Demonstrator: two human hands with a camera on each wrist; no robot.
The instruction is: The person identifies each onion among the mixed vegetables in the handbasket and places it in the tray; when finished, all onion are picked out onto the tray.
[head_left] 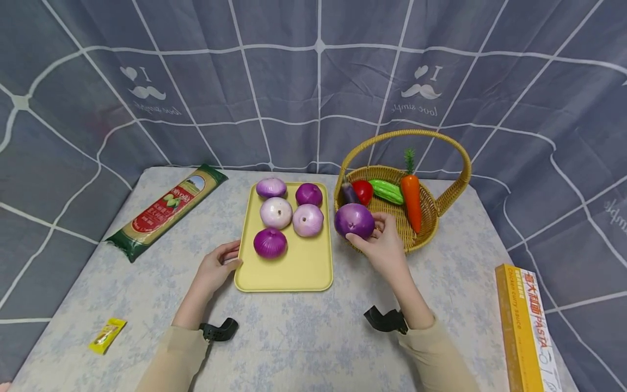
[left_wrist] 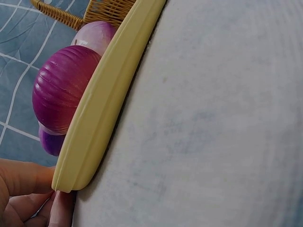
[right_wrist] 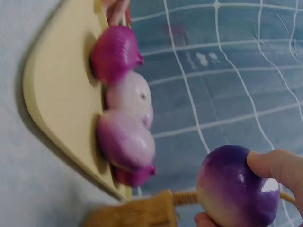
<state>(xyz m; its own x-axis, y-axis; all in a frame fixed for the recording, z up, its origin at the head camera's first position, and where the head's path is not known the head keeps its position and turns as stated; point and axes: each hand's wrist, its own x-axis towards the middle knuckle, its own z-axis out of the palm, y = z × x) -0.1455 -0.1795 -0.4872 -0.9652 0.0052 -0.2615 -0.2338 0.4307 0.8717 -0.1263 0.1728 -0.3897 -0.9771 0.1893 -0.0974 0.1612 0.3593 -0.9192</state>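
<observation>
My right hand grips a dark purple onion, thumb and fingers around it, above the gap between the tray and the basket's near left side. In the right wrist view the onion shows a paler patch low on its left. My left hand pinches the left edge of a yellow tray between thumb and fingers. On the tray sit several onions, among them a deep magenta one and a pale one.
A wicker basket with a tall handle holds a carrot, a green gourd-like vegetable, a tomato and an eggplant. A pasta packet and yellow sachet lie left, a pasta box right.
</observation>
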